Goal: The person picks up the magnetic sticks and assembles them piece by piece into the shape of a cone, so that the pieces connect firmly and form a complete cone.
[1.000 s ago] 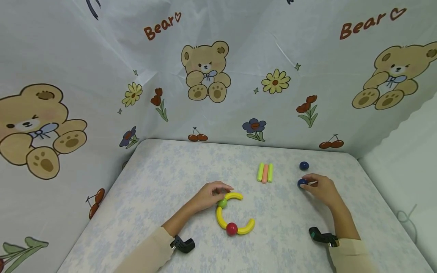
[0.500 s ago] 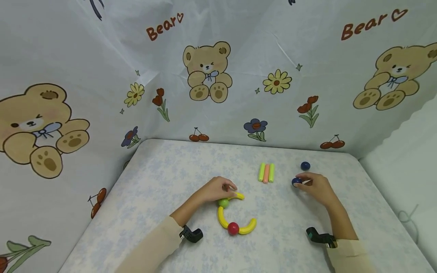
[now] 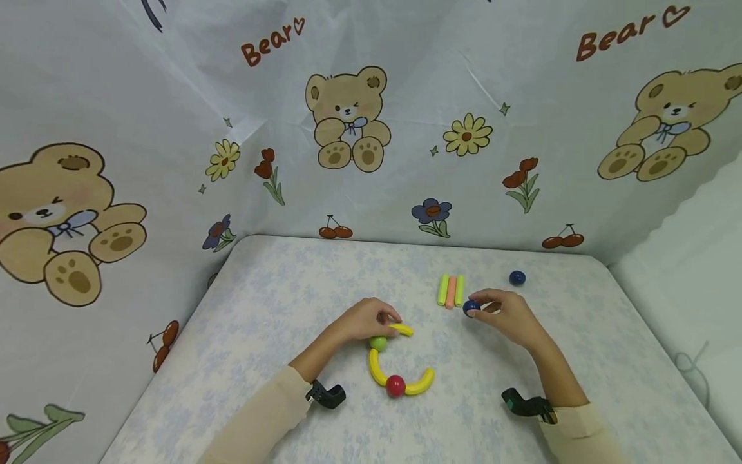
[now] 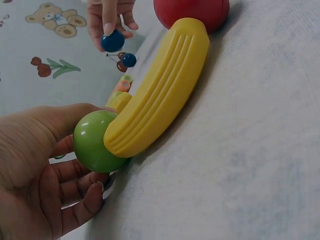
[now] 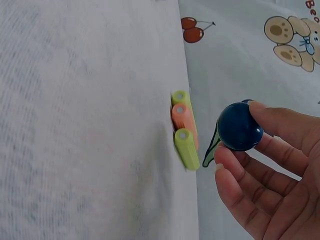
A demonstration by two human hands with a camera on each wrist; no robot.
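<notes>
My left hand (image 3: 366,319) pinches the upper yellow curved rod (image 3: 404,329), right beside a green ball (image 3: 378,343). The green ball joins that rod to a second yellow curved rod (image 4: 162,90), which runs to a red ball (image 3: 395,386). From the red ball a third yellow curved rod (image 3: 421,383) bends up to the right, leaving the chain open on its right side. Above the table, my right hand (image 3: 510,315) holds a dark blue ball (image 5: 240,126) between thumb and fingers, near the short straight rods. How far the left fingertips wrap their rod is partly hidden.
Two light green straight rods (image 3: 443,290) and an orange straight rod (image 3: 451,292) lie side by side toward the back of the table (image 3: 278,290). Another dark blue ball (image 3: 517,278) rests farther right. A bear-printed cloth (image 3: 400,193) hangs behind the table.
The right hand has carried the blue ball left, toward the straight rods. My left hand has shifted right from beside the green ball onto the upper yellow curved rod.
</notes>
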